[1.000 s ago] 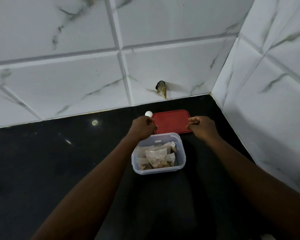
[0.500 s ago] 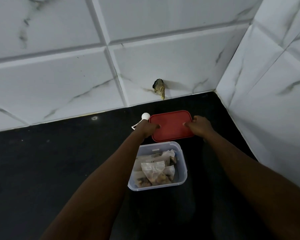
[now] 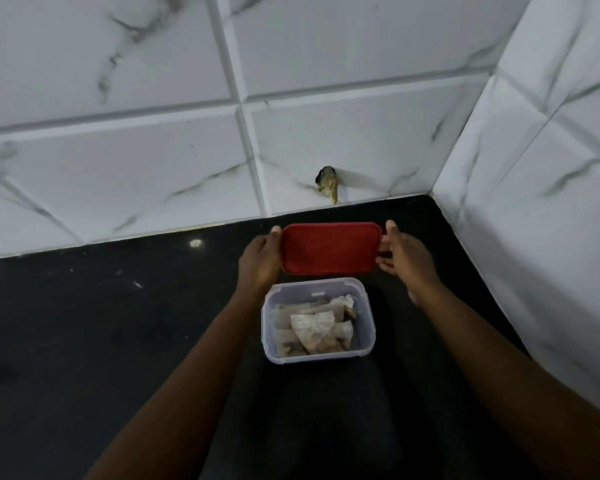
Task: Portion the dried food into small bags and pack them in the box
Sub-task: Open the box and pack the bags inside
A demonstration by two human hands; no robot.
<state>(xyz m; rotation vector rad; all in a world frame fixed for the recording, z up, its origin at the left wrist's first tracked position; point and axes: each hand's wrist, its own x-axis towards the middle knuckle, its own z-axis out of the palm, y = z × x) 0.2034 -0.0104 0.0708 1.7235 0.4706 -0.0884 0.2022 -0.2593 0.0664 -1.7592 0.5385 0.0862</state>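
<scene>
A clear box (image 3: 370, 327) is sitting open on a black bench (image 3: 84, 323), with both forearms reaching past it, one on each side. Small bags (image 3: 314, 327) are lying packed inside the box, overlapping one another. Their brownish contents are showing only dimly through the plastic and are hard to make out.

Just beyond the box's far rim, two hands are holding a red lid (image 3: 329, 247) flat between them. The left hand (image 3: 260, 261) is gripping the lid's left edge with its thumb at the far corner, and its fingers are hiding beneath the lid. The right hand (image 3: 407, 258) is clasping the right edge, thumb up at the far corner and fingers curling under.

Farther beyond the box, a small dark and yellowish object (image 3: 328, 187) is sticking out of the white marbled tiles (image 3: 118, 150); it is too small to identify.
</scene>
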